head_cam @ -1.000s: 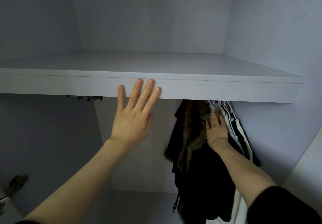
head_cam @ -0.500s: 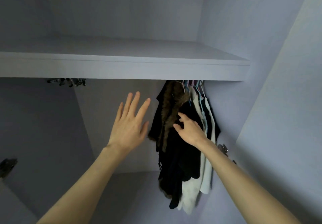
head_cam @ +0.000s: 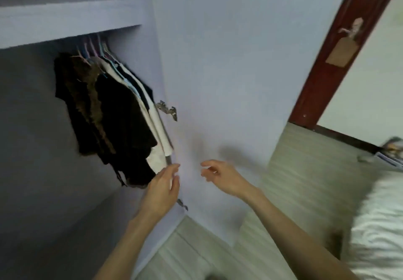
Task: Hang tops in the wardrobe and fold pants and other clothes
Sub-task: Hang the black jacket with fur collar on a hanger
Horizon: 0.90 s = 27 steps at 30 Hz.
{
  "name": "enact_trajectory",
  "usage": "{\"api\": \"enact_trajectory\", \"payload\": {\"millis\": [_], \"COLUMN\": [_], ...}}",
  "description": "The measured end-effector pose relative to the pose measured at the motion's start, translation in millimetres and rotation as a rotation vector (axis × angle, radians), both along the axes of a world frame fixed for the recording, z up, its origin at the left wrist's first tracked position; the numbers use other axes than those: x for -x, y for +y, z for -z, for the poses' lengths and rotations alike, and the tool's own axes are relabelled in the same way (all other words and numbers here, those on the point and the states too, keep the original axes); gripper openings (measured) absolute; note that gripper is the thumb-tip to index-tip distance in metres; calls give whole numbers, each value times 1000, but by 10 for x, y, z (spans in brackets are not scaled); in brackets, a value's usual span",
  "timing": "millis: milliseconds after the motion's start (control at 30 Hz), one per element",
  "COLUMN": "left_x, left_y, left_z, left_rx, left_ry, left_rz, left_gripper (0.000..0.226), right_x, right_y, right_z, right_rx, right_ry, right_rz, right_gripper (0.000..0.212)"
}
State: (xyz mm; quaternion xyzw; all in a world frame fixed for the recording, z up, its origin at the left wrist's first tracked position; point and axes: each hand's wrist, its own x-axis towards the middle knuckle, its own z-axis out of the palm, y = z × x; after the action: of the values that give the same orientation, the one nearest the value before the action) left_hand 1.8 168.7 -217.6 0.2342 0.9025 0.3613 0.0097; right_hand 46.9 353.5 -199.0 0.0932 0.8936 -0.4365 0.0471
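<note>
Several dark and white tops hang on coloured hangers under the wardrobe shelf, bunched at the right end of the rail. My left hand is below the clothes, near the wardrobe's front edge, fingers relaxed and holding nothing. My right hand hovers in front of the open wardrobe door, fingers loosely curled, empty. Neither hand touches the clothes.
The open door carries metal hinges. A dark red door frame stands at the right. White bedding lies at the lower right, over a pale striped floor. Some small items sit at the far right.
Both hands have dropped away from the shelf and the hanging clothes. The view has swung right and down, bringing the wardrobe door, the floor and the bedding into sight.
</note>
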Motion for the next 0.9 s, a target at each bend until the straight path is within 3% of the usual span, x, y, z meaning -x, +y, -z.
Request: {"api": "enact_trajectory", "payload": {"millis": [200, 367, 667, 900], "left_x": [-975, -1630, -2226, -2338], "left_y": [897, 1773, 3123, 4954], "left_z": [427, 595, 947, 1121], "left_rx": [26, 103, 113, 131], "left_ry": [-122, -114, -157, -185], "left_rz": [452, 796, 1123, 1206], "left_gripper": [36, 39, 31, 33], "right_x": [-1622, -2704, -3725, -3914], "right_y": [666, 1099, 1772, 3399], "right_z": [280, 429, 813, 1031], "right_rx": [-13, 116, 176, 209], "right_ry": [-82, -66, -67, -38], "right_rz": [420, 805, 1215, 1318], "right_gripper": [32, 29, 37, 33]}}
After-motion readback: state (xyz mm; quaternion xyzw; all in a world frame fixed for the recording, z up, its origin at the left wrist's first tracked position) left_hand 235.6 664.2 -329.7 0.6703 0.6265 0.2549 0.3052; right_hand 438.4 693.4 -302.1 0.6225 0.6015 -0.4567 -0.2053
